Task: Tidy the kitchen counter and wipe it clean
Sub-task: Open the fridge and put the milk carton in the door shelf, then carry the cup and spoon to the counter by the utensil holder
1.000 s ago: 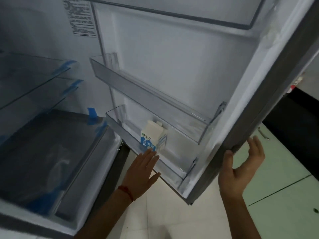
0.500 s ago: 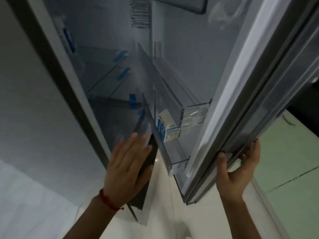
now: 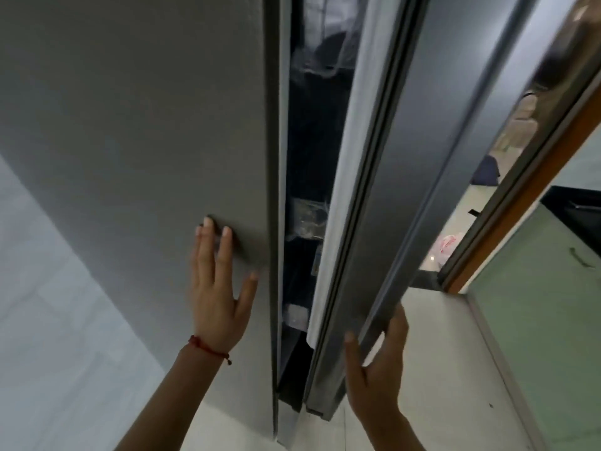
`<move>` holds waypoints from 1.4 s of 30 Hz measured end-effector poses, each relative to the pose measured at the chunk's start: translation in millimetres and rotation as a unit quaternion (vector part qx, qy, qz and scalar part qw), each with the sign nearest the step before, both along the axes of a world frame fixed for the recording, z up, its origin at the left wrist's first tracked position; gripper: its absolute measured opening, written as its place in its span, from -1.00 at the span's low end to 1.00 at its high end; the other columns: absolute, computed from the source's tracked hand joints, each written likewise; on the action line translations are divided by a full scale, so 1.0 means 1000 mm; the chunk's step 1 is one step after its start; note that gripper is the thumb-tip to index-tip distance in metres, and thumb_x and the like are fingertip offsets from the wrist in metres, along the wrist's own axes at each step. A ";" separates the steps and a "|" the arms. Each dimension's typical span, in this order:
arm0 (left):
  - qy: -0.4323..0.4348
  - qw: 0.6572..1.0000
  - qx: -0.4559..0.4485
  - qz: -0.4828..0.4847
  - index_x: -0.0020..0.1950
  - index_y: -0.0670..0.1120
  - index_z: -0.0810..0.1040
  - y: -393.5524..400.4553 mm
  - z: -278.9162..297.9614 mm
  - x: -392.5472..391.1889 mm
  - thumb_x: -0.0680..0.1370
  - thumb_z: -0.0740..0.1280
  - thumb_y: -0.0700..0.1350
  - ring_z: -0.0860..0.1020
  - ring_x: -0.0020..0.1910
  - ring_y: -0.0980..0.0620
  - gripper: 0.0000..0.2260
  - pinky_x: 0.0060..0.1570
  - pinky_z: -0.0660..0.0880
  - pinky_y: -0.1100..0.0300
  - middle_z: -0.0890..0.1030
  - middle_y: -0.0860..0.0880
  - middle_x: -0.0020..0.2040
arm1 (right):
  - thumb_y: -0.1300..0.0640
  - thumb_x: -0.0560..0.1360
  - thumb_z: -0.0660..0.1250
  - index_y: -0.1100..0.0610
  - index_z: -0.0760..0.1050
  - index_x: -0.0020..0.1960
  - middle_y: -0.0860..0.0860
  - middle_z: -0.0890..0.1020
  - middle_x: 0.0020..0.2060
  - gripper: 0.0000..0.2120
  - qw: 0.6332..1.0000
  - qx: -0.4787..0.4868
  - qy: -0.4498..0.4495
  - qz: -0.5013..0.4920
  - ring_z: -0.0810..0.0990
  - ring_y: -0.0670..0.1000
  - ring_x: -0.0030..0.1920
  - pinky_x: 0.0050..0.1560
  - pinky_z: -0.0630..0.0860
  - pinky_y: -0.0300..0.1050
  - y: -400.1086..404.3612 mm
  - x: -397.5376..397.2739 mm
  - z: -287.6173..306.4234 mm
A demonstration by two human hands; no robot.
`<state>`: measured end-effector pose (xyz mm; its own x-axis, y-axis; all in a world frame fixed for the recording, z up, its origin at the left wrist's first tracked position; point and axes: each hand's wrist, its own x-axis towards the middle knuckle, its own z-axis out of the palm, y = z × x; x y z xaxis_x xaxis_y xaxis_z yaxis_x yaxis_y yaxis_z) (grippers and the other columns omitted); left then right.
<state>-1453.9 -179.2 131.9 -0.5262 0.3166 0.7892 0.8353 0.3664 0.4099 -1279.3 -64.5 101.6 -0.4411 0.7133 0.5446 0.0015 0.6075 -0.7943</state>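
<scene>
My left hand point(image 3: 218, 297) lies open and flat on the fridge side point(image 3: 146, 125). Right hand point(image 3: 377, 369) grips the door point(image 3: 439, 125) edge, door ajar; inside dark, blurred. Bench point(image 3: 579, 216) far right, cut off.

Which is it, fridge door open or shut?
Slightly open: a narrow dark gap shows between the fridge door and the fridge body.
</scene>
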 end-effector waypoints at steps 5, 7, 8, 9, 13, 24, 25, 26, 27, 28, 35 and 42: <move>-0.001 1.000 -0.020 -0.010 0.49 0.16 -0.14 -0.006 -0.001 -0.003 0.58 -0.01 0.16 -0.11 0.52 0.11 -0.48 0.51 -0.06 0.21 -0.20 0.24 0.51 | -0.25 0.50 0.08 -0.23 -0.18 0.46 -0.41 -0.02 0.45 -0.35 0.992 0.042 -0.062 0.101 0.05 -0.30 0.46 0.39 0.04 -0.48 -0.023 -0.029 -0.001; -0.008 1.000 -0.028 -0.009 0.48 0.17 -0.14 -0.008 0.000 -0.003 0.58 -0.02 0.18 -0.12 0.52 0.13 -0.49 0.51 -0.08 0.26 -0.21 0.25 0.51 | -0.28 0.49 0.06 -0.28 -0.23 0.44 -0.45 -0.08 0.43 -0.36 0.991 0.051 -0.071 0.100 -0.01 -0.36 0.44 0.37 -0.01 -0.53 -0.027 -0.035 -0.001; -0.009 1.000 -0.028 -0.010 0.48 0.17 -0.14 -0.009 0.001 -0.002 0.58 -0.03 0.18 -0.12 0.52 0.14 -0.49 0.51 -0.09 0.28 -0.22 0.26 0.51 | -0.29 0.48 0.05 -0.31 -0.24 0.42 -0.47 -0.09 0.42 -0.36 0.991 0.047 -0.074 0.100 -0.02 -0.38 0.43 0.37 0.00 -0.53 -0.026 -0.035 -0.001; -0.010 1.000 -0.026 -0.012 0.48 0.17 -0.12 -0.009 0.001 -0.001 0.58 -0.03 0.18 -0.11 0.52 0.14 -0.49 0.51 -0.08 0.29 -0.21 0.26 0.51 | -0.30 0.48 0.04 -0.34 -0.24 0.42 -0.48 -0.09 0.42 -0.38 0.990 0.048 -0.077 0.106 -0.02 -0.39 0.43 0.36 0.01 -0.54 -0.024 -0.032 -0.001; -0.052 0.998 -0.022 0.005 0.46 -0.04 0.10 -0.009 0.000 0.011 0.57 -0.02 0.17 0.08 0.48 -0.03 -0.48 0.44 0.15 0.10 -0.01 0.01 0.53 | -0.31 0.49 -0.02 -0.40 -0.17 0.39 -0.47 -0.01 0.42 -0.47 0.985 0.037 -0.119 0.123 0.03 -0.33 0.45 0.35 0.01 -0.56 -0.007 -0.010 -0.006; -0.306 0.937 -0.161 -0.044 0.29 -0.24 0.42 -0.025 -0.100 0.117 0.52 0.21 0.02 0.39 0.31 -0.24 -0.55 0.24 0.35 0.01 0.42 -0.27 0.33 | -0.30 0.50 -0.03 -0.07 0.25 0.36 -0.11 0.39 0.34 -0.47 0.982 -0.051 -0.170 -0.070 0.37 -0.11 0.36 0.31 0.37 -0.13 0.026 0.151 -0.053; -0.332 0.923 -0.188 -0.051 0.27 -0.23 0.45 -0.022 -0.110 0.131 0.53 0.26 -0.08 0.44 0.26 -0.25 -0.64 0.23 0.40 -0.03 0.47 -0.26 0.28 | -0.30 0.49 -0.02 -0.08 0.26 0.35 -0.13 0.39 0.33 -0.48 0.978 -0.067 -0.176 -0.092 0.37 -0.12 0.35 0.29 0.36 -0.15 0.027 0.175 -0.057; -0.365 0.904 -0.217 -0.059 0.25 -0.22 0.47 -0.017 -0.115 0.148 0.53 0.27 -0.15 0.48 0.21 -0.23 -0.69 0.20 0.44 -0.05 0.51 -0.24 0.24 | -0.31 0.48 -0.01 -0.08 0.28 0.34 -0.15 0.39 0.31 -0.47 0.973 -0.086 -0.179 -0.117 0.38 -0.13 0.34 0.28 0.35 -0.17 0.027 0.200 -0.061; -0.393 0.883 -0.245 -0.072 0.23 -0.21 0.48 -0.010 -0.121 0.163 0.53 0.27 -0.17 0.50 0.18 -0.20 -0.71 0.18 0.46 -0.05 0.53 -0.23 0.22 | -0.34 0.46 -0.01 -0.07 0.31 0.34 -0.16 0.39 0.30 -0.43 0.967 -0.109 -0.180 -0.144 0.39 -0.12 0.32 0.28 0.35 -0.18 0.026 0.226 -0.065; -0.406 0.867 -0.275 -0.088 0.22 -0.21 0.48 -0.002 -0.125 0.179 0.52 0.29 -0.19 0.51 0.14 -0.18 -0.71 0.15 0.46 -0.03 0.55 -0.22 0.19 | -0.38 0.43 -0.03 -0.04 0.33 0.35 -0.18 0.39 0.29 -0.37 0.960 -0.132 -0.181 -0.168 0.40 -0.12 0.31 0.27 0.36 -0.18 0.024 0.254 -0.071; -0.399 0.751 -0.470 -0.237 0.26 -0.23 0.47 0.075 -0.164 0.333 0.56 0.23 -0.13 0.44 0.30 -0.16 -0.69 0.32 0.32 0.05 0.50 -0.21 0.28 | -0.08 0.53 0.12 0.07 0.40 0.32 -0.01 0.48 0.30 -0.58 0.875 -0.264 -0.244 -0.325 0.46 0.04 0.29 0.25 0.43 -0.03 -0.012 0.464 -0.116; -0.329 0.641 -0.589 -0.366 -0.07 -0.09 0.51 0.122 -0.185 0.508 0.58 0.17 -0.13 0.48 -0.04 -0.02 -0.86 -0.02 0.31 0.23 0.54 -0.07 -0.04 | 0.14 0.56 0.19 0.13 0.46 0.26 0.11 0.55 0.22 -0.70 0.739 -0.432 -0.169 -0.488 0.54 0.15 0.18 0.07 0.41 -0.14 -0.091 0.618 -0.163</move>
<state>-946.3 -57.1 -52.8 0.0063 0.8415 -0.5403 0.7488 0.3541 0.5603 -661.8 -155.4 -61.2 0.5063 0.7989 -0.3247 0.3905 -0.5480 -0.7397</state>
